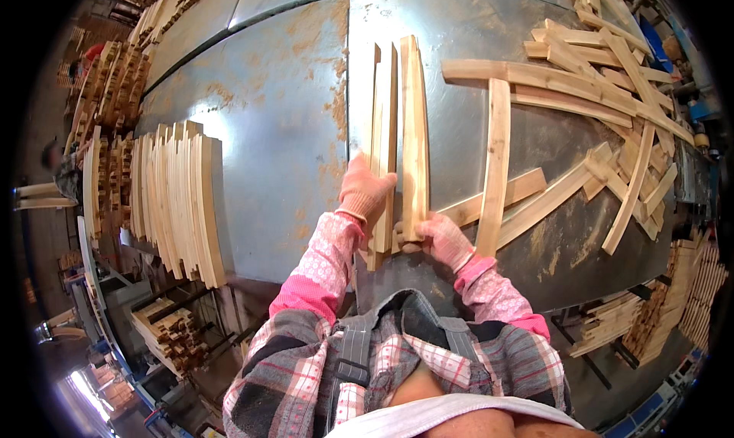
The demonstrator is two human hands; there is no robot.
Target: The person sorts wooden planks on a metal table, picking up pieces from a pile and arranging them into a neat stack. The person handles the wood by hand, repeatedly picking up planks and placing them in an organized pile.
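Note:
My left hand [367, 189], in a pinkish glove, is closed round a pair of pale wooden strips [388, 101] that lie side by side, pointing away from me. Its thumb lies across their upper faces. Just to the right, another wooden strip [414, 124] runs nearly parallel with a narrow gap between. My right hand [445, 240], gloved too, grips the near end of that strip; some fingers are hidden beneath it. Beyond my right hand, a single wooden strip [494, 162] lies across others on the metal table [283, 132].
A neat row of wooden strips [177, 201] lies at the table's left. A jumbled heap of strips [612, 94] covers the right side. Sawdust [336, 94] streaks the tabletop seam. More stacked wood [172, 331] sits below the left edge, and a person [65, 174] stands far left.

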